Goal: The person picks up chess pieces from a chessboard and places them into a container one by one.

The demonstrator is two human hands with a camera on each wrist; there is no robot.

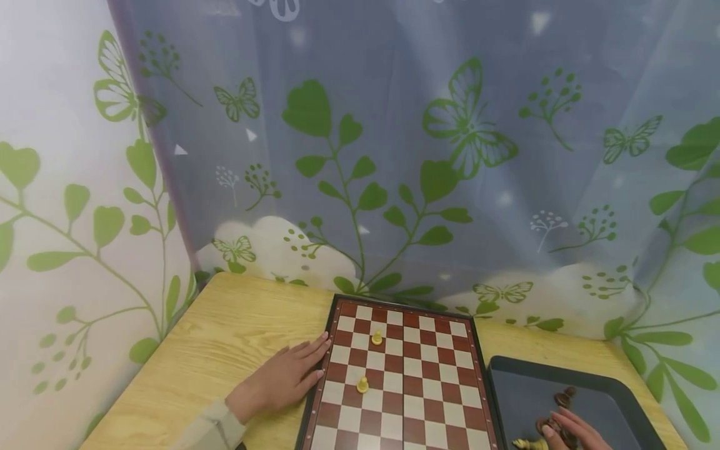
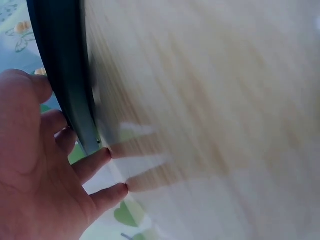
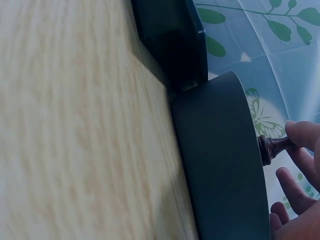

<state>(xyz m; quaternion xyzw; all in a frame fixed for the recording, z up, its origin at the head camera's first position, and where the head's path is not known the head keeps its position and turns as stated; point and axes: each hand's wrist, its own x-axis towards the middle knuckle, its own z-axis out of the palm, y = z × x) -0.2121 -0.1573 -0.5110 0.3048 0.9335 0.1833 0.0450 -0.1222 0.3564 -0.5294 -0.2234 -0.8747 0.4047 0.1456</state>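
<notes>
A red-and-white chessboard (image 1: 441,392) with a dark rim lies on the wooden table. Two pale yellow pawns, a far one (image 1: 377,338) and a nearer one (image 1: 362,385), stand on its left half. My left hand (image 1: 287,377) rests at the board's left edge with fingers extended; the left wrist view shows its fingers by the dark board side (image 2: 70,65). Over the dark grey tray (image 1: 523,381) is my right hand (image 1: 576,431). Its thumb and finger pinch a dark brown chess piece (image 3: 270,149), seen above the tray wall in the right wrist view.
Inside the tray lie other brown pieces (image 1: 562,398) and a yellow chess piece (image 1: 529,444). The tray stands right of the board. Wooden tabletop (image 1: 253,312) extends to the left, and a leaf-and-butterfly patterned curtain (image 1: 365,156) hangs behind the table.
</notes>
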